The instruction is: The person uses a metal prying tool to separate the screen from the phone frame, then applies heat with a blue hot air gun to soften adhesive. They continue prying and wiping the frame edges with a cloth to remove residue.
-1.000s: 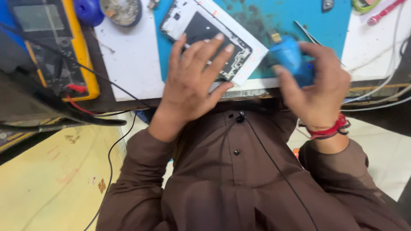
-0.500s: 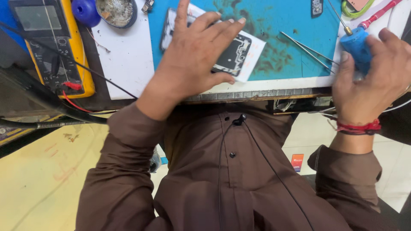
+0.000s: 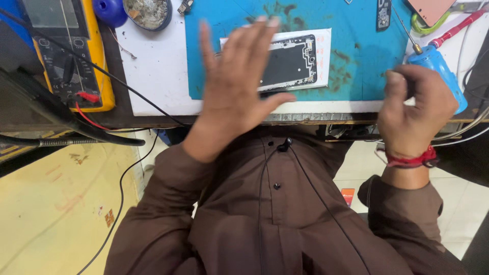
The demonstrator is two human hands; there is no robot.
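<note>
— What's on the counter (image 3: 158, 76)?
— At its near edge, the left hand (image 3: 239, 81) is spread flat, fingers wide, over a dark opened phone frame (image 3: 290, 63) on white paper atop a teal mat (image 3: 356, 56).
— And the right hand (image 3: 415, 109)?
— Closed around a blue plastic bottle with a metal needle tip (image 3: 438, 63); a yellow multimeter (image 3: 66, 51) sits far left.

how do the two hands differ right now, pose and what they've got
The left hand is spread flat, fingers open, over the opened phone on the teal mat; the right hand is curled shut on a blue bottle. The right wrist wears a red thread band; the left wrist is bare. Both come out of brown sleeves.
</note>
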